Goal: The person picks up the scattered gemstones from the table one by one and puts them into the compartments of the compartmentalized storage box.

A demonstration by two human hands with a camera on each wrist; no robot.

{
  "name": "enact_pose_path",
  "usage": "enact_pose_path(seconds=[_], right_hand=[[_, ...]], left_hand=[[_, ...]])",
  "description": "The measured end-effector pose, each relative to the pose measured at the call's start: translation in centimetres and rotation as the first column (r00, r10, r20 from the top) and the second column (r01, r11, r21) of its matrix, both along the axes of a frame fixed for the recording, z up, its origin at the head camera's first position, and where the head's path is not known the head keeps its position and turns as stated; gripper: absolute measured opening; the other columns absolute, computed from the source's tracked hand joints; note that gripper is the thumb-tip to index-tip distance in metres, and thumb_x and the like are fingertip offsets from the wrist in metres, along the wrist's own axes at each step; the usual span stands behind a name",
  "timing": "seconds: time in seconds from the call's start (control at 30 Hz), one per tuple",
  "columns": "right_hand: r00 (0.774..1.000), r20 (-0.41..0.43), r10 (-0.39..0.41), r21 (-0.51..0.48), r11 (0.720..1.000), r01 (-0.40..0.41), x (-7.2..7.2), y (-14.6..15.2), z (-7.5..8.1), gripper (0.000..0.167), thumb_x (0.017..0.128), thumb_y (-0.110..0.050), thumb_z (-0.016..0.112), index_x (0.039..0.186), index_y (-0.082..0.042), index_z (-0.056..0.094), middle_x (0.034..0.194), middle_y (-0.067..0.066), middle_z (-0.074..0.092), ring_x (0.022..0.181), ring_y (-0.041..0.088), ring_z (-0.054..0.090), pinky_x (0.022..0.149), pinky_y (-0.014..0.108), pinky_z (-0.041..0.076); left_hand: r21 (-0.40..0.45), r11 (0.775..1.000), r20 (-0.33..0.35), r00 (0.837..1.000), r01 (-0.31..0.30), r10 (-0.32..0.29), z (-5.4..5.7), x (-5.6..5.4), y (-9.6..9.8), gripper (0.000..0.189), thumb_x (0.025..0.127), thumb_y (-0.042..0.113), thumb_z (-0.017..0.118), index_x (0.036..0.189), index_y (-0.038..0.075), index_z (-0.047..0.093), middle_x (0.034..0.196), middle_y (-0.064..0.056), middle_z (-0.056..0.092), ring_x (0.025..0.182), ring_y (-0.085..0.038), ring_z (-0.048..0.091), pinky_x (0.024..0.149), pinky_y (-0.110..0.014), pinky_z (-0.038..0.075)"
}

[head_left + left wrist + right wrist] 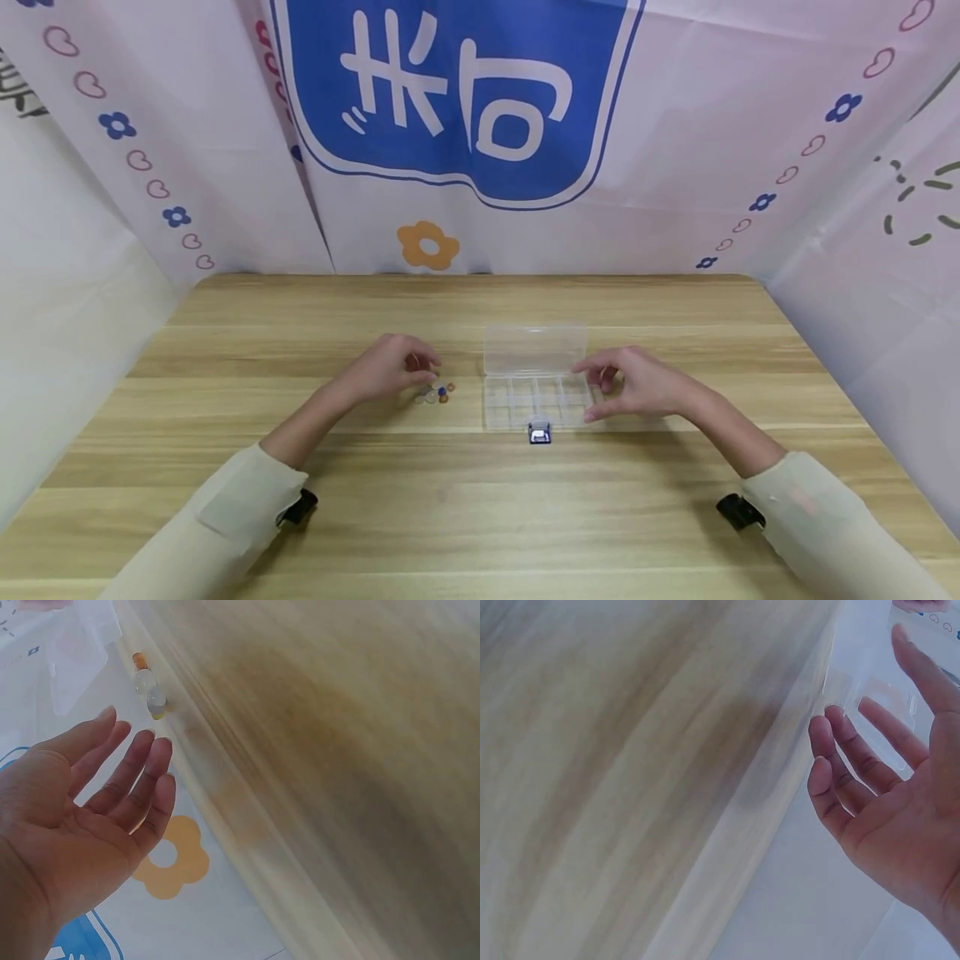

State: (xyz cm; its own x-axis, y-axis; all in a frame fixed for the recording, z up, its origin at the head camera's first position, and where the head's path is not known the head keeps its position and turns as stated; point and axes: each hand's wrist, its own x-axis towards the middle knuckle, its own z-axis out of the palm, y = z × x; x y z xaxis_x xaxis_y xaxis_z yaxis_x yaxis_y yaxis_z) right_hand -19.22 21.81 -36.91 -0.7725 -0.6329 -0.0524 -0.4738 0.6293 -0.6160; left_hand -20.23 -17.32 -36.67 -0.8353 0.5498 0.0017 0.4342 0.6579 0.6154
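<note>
A clear plastic compartment box (523, 402) lies on the table with its lid (534, 350) laid back behind it and a blue-edged latch (539, 432) at the front. At its right side is my right hand (633, 383), thumb and forefinger spread with their tips at the box's edge. To the left of the box sits a small cluster of beads (442, 392), some orange, one blue, others clear. My left hand (393, 367) hovers right by them, fingers loosely bent with nothing held. Clear and orange beads (155, 697) also show beyond its fingertips in the left wrist view.
The wood-grain table (450, 517) reaches back to a white cloth backdrop (675, 167) with a blue emblem and an orange flower. Both forearms, in pale sleeves (225, 517), come in from the front corners, with black wrist devices (741, 511) beneath.
</note>
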Motion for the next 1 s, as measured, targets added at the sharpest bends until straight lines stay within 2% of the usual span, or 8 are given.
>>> enact_pose_path(seconds=[0.13, 0.27, 0.53, 0.8, 1.0], right_hand=[[1.000, 0.008, 0.018, -0.037, 0.999, -0.017, -0.1, 0.0, -0.3, 0.065, 0.079, -0.029, 0.092, 0.130, 0.002, 0.067, 0.103, 0.007, 0.068, 0.091, 0.020, 0.062, 0.079, 0.037, 0.055], [0.999, 0.032, 0.033, -0.087, 0.996, -0.031, -0.1, 0.1, -0.8, 0.064, 0.078, -0.024, 0.093, 0.130, 0.003, 0.066, 0.099, 0.008, 0.065, 0.089, 0.020, 0.060, 0.077, 0.034, 0.055], [0.993, 0.114, 0.016, -0.177, 0.984, 0.004, -0.2, 0.2, -1.4, 0.060, 0.077, -0.012, 0.093, 0.127, 0.003, 0.063, 0.092, 0.008, 0.062, 0.083, 0.022, 0.058, 0.070, 0.026, 0.050], [0.989, 0.147, 0.023, -0.265, 0.964, 0.017, -0.2, 0.3, -2.0, 0.057, 0.077, -0.007, 0.091, 0.124, 0.006, 0.061, 0.092, 0.011, 0.061, 0.084, 0.025, 0.056, 0.070, 0.024, 0.048], [0.982, 0.187, -0.006, -0.278, 0.959, 0.059, -0.1, 0.4, -2.2, 0.057, 0.077, -0.005, 0.090, 0.124, 0.006, 0.061, 0.095, 0.012, 0.059, 0.086, 0.024, 0.054, 0.071, 0.024, 0.047]], left_hand=[[0.012, 1.000, 0.004, 1.000, 0.013, -0.013, 0.0, -0.2, 0.0, 0.019, 0.094, 0.004, 0.075, 0.109, -0.007, 0.074, 0.092, -0.009, 0.074, 0.084, -0.021, 0.069, 0.077, -0.034, 0.059], [0.008, 1.000, 0.019, 1.000, 0.012, -0.012, 0.1, -0.1, 0.0, 0.020, 0.095, 0.005, 0.075, 0.111, -0.006, 0.074, 0.092, -0.009, 0.074, 0.085, -0.021, 0.069, 0.077, -0.034, 0.058], [0.003, 1.000, 0.033, 0.999, 0.011, -0.011, 0.1, -0.1, 0.1, 0.021, 0.095, 0.005, 0.074, 0.112, -0.007, 0.073, 0.092, -0.009, 0.073, 0.086, -0.021, 0.068, 0.077, -0.034, 0.058], [-0.006, 1.000, 0.065, 0.998, 0.009, -0.008, 0.2, -0.4, 0.5, 0.023, 0.095, 0.006, 0.074, 0.115, -0.006, 0.072, 0.095, -0.009, 0.073, 0.088, -0.021, 0.068, 0.080, -0.033, 0.058], [-0.012, 1.000, 0.058, 0.998, 0.017, -0.017, 0.1, -0.5, 0.9, 0.024, 0.094, 0.005, 0.074, 0.115, -0.007, 0.072, 0.095, -0.010, 0.073, 0.087, -0.021, 0.068, 0.080, -0.034, 0.058]])
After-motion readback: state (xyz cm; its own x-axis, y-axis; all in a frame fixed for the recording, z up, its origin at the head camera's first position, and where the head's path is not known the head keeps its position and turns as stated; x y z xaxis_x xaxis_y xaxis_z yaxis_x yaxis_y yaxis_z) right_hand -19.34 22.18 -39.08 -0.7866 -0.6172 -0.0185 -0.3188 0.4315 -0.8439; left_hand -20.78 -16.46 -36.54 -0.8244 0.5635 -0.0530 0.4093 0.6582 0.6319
